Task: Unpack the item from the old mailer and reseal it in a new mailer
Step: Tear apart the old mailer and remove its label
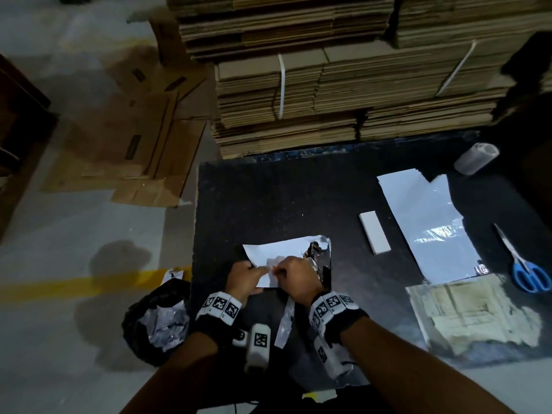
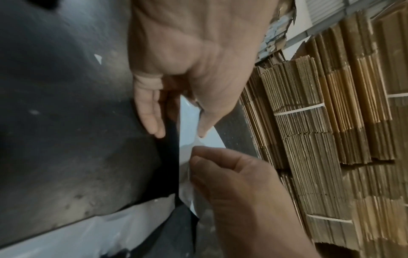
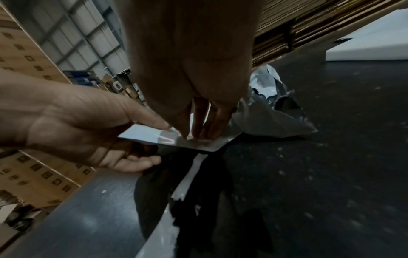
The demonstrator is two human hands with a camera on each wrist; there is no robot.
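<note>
The old mailer [image 1: 277, 249], white outside and black inside, lies torn open at the table's near edge. My left hand [image 1: 254, 274] pinches its near left edge, thumb on top and fingers underneath [image 3: 154, 143]. My right hand [image 1: 280, 271] pinches at a spot on the mailer's white face [image 3: 192, 134] right beside the left thumb. What it picks at is too small to tell. A small white box [image 1: 375, 233] lies on the table to the right. Beyond it lies a flat new mailer [image 1: 430, 225].
A torn white strip [image 1: 285, 321] lies by my wrists. Blue scissors [image 1: 525, 270], a tape roll [image 1: 476, 158] and a clear bag of cardboard [image 1: 472, 315] sit at the right. Stacked flat cartons [image 1: 328, 85] rise behind the black table [image 1: 254, 198]. A black bin bag [image 1: 158, 318] stands on the floor at left.
</note>
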